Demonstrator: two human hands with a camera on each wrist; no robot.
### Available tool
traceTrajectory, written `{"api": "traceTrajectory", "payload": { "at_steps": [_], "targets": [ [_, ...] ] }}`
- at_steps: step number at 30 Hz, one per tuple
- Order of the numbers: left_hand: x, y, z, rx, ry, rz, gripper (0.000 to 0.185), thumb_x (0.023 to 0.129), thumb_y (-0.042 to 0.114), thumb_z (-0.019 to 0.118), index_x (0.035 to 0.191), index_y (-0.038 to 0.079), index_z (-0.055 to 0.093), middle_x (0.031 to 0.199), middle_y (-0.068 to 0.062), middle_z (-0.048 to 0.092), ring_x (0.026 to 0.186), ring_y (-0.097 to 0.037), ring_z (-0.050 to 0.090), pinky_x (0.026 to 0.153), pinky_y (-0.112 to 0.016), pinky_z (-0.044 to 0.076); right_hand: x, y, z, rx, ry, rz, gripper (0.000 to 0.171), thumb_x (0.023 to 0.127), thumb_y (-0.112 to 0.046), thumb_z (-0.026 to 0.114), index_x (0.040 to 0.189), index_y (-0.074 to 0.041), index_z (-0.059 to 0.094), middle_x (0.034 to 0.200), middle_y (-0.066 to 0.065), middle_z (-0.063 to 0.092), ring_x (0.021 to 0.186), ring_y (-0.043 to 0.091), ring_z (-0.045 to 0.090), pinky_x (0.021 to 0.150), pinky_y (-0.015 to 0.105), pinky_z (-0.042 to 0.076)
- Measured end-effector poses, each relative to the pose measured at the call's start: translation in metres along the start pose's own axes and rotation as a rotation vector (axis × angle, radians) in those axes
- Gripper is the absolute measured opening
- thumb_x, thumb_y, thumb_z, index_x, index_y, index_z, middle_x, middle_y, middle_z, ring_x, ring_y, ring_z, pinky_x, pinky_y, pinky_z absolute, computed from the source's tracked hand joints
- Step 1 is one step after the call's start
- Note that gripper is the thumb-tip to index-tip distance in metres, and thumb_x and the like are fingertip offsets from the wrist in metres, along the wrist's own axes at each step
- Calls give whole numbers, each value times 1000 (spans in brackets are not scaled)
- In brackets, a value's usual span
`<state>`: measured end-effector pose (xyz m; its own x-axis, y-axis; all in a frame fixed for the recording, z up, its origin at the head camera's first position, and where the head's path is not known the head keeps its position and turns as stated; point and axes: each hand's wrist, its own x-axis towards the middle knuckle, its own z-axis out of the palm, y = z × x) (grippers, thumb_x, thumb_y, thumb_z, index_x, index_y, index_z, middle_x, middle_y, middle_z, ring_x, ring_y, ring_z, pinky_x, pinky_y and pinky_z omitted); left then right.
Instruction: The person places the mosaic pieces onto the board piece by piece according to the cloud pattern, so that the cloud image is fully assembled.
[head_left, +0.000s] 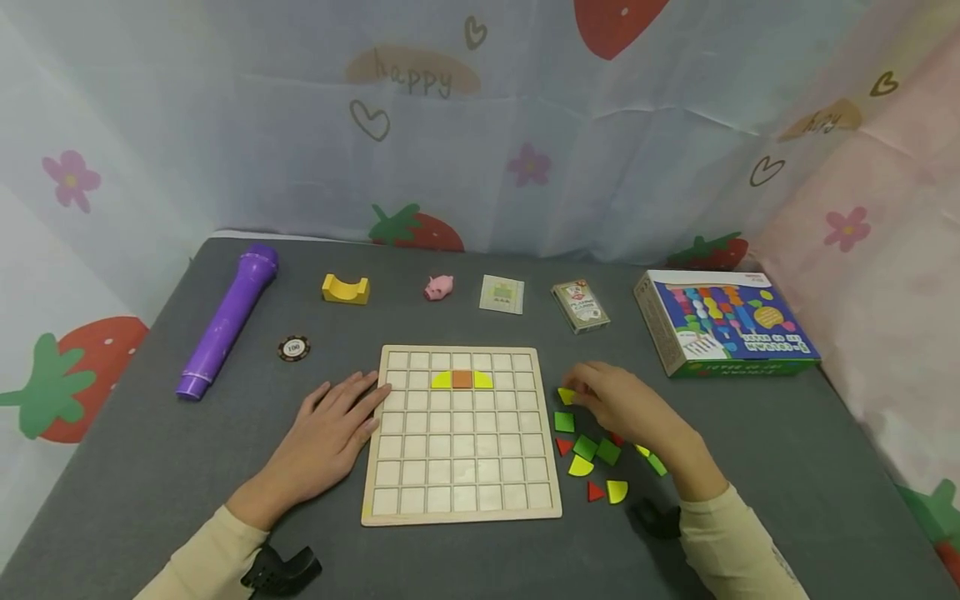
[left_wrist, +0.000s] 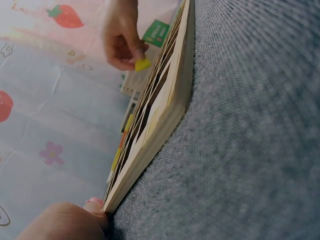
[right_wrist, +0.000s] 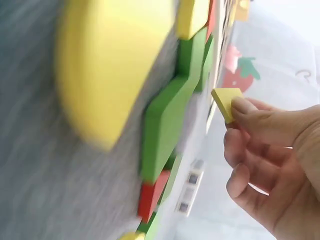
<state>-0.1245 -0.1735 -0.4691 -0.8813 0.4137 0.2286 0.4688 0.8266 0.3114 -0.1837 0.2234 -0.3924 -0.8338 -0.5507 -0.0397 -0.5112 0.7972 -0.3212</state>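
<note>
A wooden grid board [head_left: 463, 450] lies on the table, with an orange square [head_left: 462, 379] in its second row between two yellow quarter-circle tiles [head_left: 441, 381]. My left hand [head_left: 322, 442] lies flat, its fingertips on the board's left edge. Beyond the board's right edge, my right hand [head_left: 626, 404] pinches a yellow tile [right_wrist: 227, 102] between thumb and fingers, raised over the loose pieces in the right wrist view. Below that hand are green squares [head_left: 585, 447], red triangles [head_left: 595, 492] and yellow quarter-circles [head_left: 617, 492]; the hand and forearm hide some of them.
A purple microphone-shaped tube [head_left: 228, 321] and a poker chip [head_left: 294, 348] lie left. Along the back are a yellow arch block [head_left: 346, 289], a pink pig figure [head_left: 438, 287], a square card [head_left: 502, 294] and a small card box [head_left: 581, 306]. A colourful game box [head_left: 727, 321] stands at right.
</note>
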Motion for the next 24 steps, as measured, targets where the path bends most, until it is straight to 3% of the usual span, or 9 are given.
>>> {"api": "traceTrajectory", "payload": {
  "at_steps": [9, 17, 24],
  "targets": [
    [0, 0, 2, -2, 9, -2, 46, 103, 32, 43, 147, 20, 42, 151, -9, 39, 140, -30, 32, 111, -56, 18, 23, -18, 6, 8, 26, -104, 15, 91, -12, 66, 106, -11, 68, 90, -4, 63, 78, 7, 55, 69, 26, 50],
    [-1, 0, 2, -5, 7, -3, 46, 103, 33, 43, 147, 20, 42, 151, -8, 38, 140, -29, 31, 111, -56, 18, 39, -35, 12, 7, -21, -118, 14, 92, -12, 64, 106, -11, 67, 92, -2, 65, 80, 9, 57, 70, 26, 50],
    [0, -1, 2, 2, 4, 1, 46, 103, 34, 41, 147, 20, 40, 151, -8, 38, 141, -29, 31, 111, -56, 17, 45, -35, 11, 116, -59, -88, 13, 92, -11, 65, 105, -11, 66, 91, -2, 65, 80, 9, 59, 66, 23, 50]
  ]
}}
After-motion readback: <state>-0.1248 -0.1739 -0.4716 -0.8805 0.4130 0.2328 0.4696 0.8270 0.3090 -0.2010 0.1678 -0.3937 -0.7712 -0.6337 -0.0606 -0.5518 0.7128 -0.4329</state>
